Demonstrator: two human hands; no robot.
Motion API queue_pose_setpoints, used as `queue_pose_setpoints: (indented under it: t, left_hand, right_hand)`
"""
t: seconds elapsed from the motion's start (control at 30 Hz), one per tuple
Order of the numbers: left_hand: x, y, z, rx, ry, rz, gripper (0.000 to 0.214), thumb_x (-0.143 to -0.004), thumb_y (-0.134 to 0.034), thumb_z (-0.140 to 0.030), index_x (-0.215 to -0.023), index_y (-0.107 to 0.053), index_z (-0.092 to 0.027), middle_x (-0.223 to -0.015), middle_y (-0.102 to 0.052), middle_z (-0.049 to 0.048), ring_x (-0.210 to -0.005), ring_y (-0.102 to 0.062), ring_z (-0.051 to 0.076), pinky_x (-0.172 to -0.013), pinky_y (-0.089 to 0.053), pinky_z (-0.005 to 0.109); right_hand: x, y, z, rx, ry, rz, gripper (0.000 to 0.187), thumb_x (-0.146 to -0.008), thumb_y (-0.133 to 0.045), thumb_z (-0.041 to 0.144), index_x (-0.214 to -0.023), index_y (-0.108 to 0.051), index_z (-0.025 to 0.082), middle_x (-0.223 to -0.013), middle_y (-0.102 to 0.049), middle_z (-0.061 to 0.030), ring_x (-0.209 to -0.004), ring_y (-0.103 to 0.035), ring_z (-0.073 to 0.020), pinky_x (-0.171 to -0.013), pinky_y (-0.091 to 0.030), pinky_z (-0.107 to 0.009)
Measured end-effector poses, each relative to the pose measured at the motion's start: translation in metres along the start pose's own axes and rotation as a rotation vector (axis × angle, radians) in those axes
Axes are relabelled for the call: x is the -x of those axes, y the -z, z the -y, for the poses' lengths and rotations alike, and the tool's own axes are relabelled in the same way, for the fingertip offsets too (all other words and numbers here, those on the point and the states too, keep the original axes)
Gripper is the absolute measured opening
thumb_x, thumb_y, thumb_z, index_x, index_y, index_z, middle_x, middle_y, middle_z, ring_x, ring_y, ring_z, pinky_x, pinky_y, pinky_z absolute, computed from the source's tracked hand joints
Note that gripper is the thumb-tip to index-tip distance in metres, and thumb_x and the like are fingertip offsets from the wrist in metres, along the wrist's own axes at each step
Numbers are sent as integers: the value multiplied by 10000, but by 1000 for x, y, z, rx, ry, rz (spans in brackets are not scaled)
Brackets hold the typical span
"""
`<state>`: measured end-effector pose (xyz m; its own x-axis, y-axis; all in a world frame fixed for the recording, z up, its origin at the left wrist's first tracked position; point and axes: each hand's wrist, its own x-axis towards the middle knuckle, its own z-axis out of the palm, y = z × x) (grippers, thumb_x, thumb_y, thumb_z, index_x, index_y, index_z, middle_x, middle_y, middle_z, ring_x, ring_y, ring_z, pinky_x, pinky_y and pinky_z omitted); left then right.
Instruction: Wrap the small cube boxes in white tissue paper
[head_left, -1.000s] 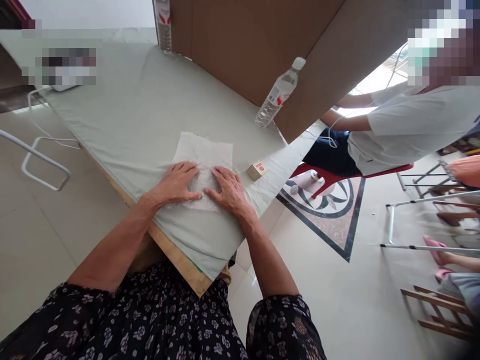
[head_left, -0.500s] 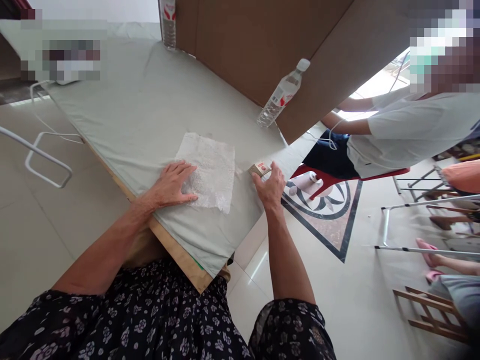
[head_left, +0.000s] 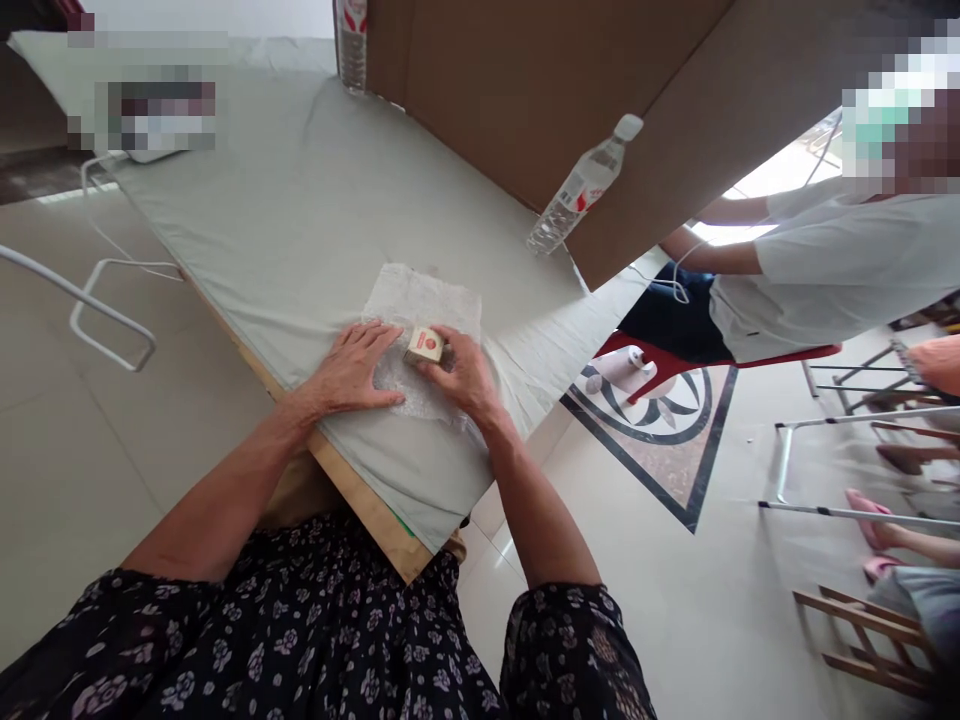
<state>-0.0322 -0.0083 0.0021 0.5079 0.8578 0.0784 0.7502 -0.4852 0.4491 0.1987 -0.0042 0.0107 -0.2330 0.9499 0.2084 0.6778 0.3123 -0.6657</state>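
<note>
A sheet of white bubble wrap [head_left: 431,300] lies flat on the table covered with a pale green cloth [head_left: 285,220]. My left hand [head_left: 352,368] rests palm down on the sheet's near left part, fingers stretched out. My right hand [head_left: 465,375] grips a small tan box with a red mark [head_left: 424,345] and holds it on the middle of the sheet, just right of my left fingertips.
A plastic water bottle [head_left: 583,187] leans against a big brown cardboard panel [head_left: 540,90] at the back right; a second bottle [head_left: 351,45] stands at the far edge. Another person in a white shirt [head_left: 825,270] sits on a red chair at the right. The table's wooden edge [head_left: 360,505] is near my lap.
My right hand left the sheet, reached right to the small box at the table's edge, took hold of it and brought it back onto the bubble wrap. The left hand stayed flat.
</note>
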Motion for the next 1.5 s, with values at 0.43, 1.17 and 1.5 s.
queue_pose_setpoints:
  t: [0.43,1.17,1.5]
  left_hand:
    - [24,5,-5,41,-70,-60,847,-808,-736,-517,-1539,-449,-202,-1621,-456,187,-1547,-352,397,-1271,-250,593]
    - [-27,12,-32,366,179,-391,168,-837,-587,-331,-794,-673,-194,-1194,-770,129,-1031,-722,257,-709,-527,311]
    - [-38,2,-26,704,247,-353,288,-790,-666,-467,-732,-632,-187,-1046,-787,104,-944,-714,225,-851,-529,339]
  right_hand:
    - [3,-6,-6,109,29,88,586,-900,-713,325,-1458,-553,247,-1488,-639,-90,-1362,-560,-305,-1166,-393,-491]
    - [-2,26,1,-228,8,-27,254,-848,-731,487,-836,-683,238,-1289,-725,-115,-1267,-645,-296,-1116,-451,-504]
    - [-9,-1,-5,-598,-186,-73,340,-782,-768,482,-669,-598,211,-990,-766,-50,-808,-643,-155,-748,-480,-300]
